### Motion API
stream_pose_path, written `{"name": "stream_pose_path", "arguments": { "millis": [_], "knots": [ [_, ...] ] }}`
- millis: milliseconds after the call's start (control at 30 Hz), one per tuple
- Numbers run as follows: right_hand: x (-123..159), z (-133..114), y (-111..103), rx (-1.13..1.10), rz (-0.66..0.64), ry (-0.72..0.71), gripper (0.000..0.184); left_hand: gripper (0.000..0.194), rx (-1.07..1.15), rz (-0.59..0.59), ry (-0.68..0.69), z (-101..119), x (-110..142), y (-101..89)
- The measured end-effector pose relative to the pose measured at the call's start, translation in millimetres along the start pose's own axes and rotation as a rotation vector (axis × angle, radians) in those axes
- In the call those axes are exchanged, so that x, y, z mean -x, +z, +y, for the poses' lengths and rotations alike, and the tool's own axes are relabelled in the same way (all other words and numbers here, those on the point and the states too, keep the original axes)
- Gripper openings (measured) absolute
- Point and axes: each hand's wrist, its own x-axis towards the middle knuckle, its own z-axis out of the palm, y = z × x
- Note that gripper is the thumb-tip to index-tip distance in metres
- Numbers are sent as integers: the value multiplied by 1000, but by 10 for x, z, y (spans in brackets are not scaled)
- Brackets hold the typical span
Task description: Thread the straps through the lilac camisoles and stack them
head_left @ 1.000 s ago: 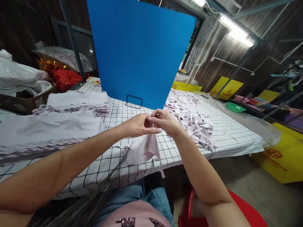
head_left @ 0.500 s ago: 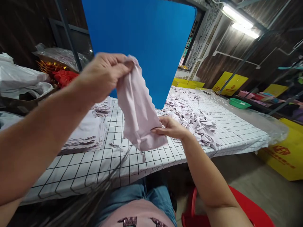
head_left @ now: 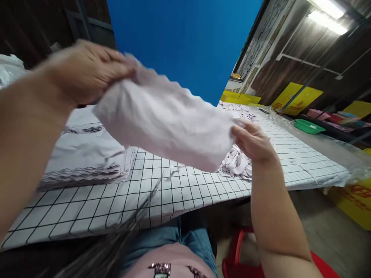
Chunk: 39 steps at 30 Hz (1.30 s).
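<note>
A pale lilac fabric piece [head_left: 168, 123] with a wavy edge is stretched in the air between my two hands, above the checked table [head_left: 179, 189]. My left hand [head_left: 87, 69], raised high and blurred, grips its upper left end. My right hand [head_left: 253, 141] pinches the lower right end, just above a loose heap of lilac pieces [head_left: 236, 162].
Flat stacks of lilac fabric [head_left: 84, 154] lie at the left of the table. A blue board [head_left: 188, 42] stands upright behind. Clear plastic sheeting [head_left: 321, 146] covers the table's right end. A green tray [head_left: 308, 126] and yellow boxes [head_left: 295, 96] sit at the right. A red stool [head_left: 243, 258] is under me.
My hands, joined low over the table, drew apart. The left lifted the fabric up and left, the right slid rightward along it, so the piece is now spread wide.
</note>
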Motion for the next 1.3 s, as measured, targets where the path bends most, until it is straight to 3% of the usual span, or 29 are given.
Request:
{"name": "stream_pose_path", "arguments": {
  "millis": [67,133,267,367,467,567,667,733,833,933,1033,1133,1300],
  "knots": [
    [-304,209,0,25,39,90,29,39,-5,-127,-119,-209,-249,174],
    [-615,355,6,46,123,139,29,47,17,-153,-183,-390,-528,320],
    [-1019,377,-70,111,310,0,24,59,-55,-84,7,-500,-894,368],
    [-980,389,-156,143,347,-80,17,59,-139,-45,138,-476,-816,327],
    [-587,617,-139,209,242,1,8,59,-308,-132,240,-617,-403,402],
    [40,1023,17,388,72,139,7,43,-404,-306,262,-970,246,620],
    [678,1352,223,614,-92,95,7,31,-449,-458,391,-1368,950,847],
    [1021,1405,338,718,-155,53,15,32,-437,-518,441,-1571,1362,909],
    [1358,1233,452,800,-236,49,14,31,-468,-506,437,-1734,1804,836],
    [1491,986,528,809,-305,94,15,28,-459,-495,424,-1720,1990,714],
    [1491,923,598,839,-279,123,27,33,-362,-566,432,-1516,1928,785],
    [1480,1052,633,939,-227,148,30,32,-268,-665,467,-1192,1745,1166],
    [1459,1207,516,888,-38,227,25,30,-150,-770,600,-808,1506,2096]
  ]
}}
